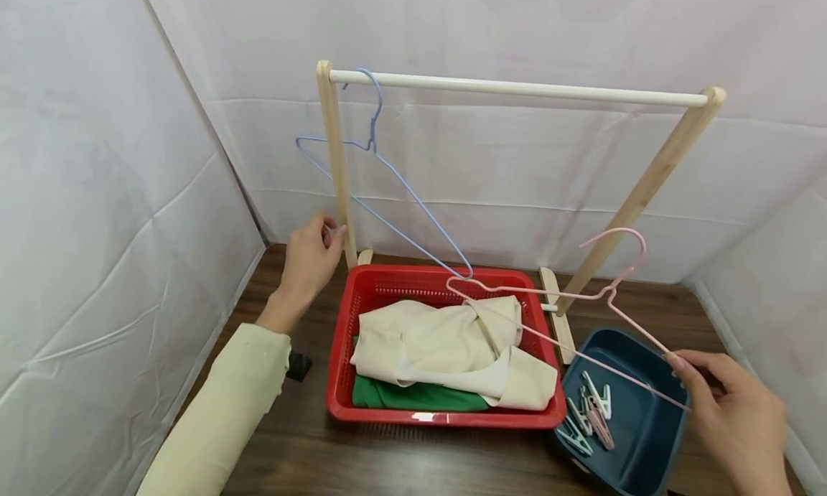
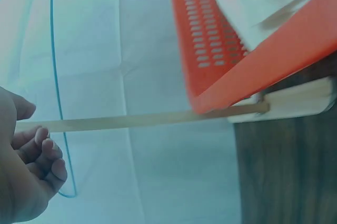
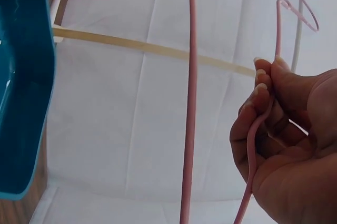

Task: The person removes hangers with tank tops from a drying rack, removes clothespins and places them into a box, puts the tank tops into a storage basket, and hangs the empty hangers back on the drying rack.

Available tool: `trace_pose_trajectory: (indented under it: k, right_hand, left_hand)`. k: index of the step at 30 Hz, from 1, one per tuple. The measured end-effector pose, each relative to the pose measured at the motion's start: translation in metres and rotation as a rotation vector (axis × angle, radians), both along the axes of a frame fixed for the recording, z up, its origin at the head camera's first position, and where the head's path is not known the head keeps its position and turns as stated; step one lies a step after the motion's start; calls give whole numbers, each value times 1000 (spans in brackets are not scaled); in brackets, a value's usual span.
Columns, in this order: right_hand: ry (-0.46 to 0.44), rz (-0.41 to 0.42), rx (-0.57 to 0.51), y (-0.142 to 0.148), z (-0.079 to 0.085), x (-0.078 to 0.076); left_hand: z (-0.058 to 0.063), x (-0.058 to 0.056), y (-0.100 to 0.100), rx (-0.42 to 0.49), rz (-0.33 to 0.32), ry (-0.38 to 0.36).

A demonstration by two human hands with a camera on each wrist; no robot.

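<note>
My right hand (image 1: 736, 403) pinches a pink hanger (image 1: 636, 329) between thumb and fingers along one sloping arm. The hanger's hook points up and its far end overlaps the red basket in the head view. My left hand (image 1: 310, 255), fingers loosely curled, is beside the left wooden post (image 1: 337, 173) of a clothes rack; its thumb tip is right at the post's edge. A blue hanger (image 1: 420, 205) hangs by its hook from the rack's white rod (image 1: 517, 87), near the left end. In the left wrist view, the post (image 2: 131, 120) passes between thumb and fingers.
A red basket (image 1: 446, 415) holds folded cream cloth (image 1: 439, 338) over green cloth (image 1: 413, 395). To its right, a dark blue bin (image 1: 646, 438) contains several clothespins (image 1: 597, 417). White fabric walls (image 1: 97, 194) enclose the dark wood table (image 1: 291, 438). The right post (image 1: 646, 187) leans outward in view.
</note>
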State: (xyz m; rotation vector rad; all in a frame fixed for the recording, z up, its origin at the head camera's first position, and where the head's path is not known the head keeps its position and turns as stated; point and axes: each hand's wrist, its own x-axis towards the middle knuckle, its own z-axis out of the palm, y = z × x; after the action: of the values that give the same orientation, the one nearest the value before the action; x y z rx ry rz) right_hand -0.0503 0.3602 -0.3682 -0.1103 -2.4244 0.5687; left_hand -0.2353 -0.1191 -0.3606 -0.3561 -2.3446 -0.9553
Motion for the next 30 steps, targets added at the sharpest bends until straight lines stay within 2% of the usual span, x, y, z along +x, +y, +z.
trace_pose_trajectory:
  k: [4,9,14,21,30]
  right_hand:
    - [18,2,-2,-5,3,-7]
    - [14,4,-27,-13,9,-15]
    - [17,22,-60,-18,14,-23]
    - [61,51,-63,-23,21,-30]
    - [93,86,-19,-30,40,-48]
  left_hand:
    - [14,-12,1,-52,47,-44]
    - [25,-23,3,-113,94,-111]
    - [30,-30,6,-92,144,-162]
    - [28,-39,11,-82,174,-82]
    - [26,-42,13,-66,178,-25]
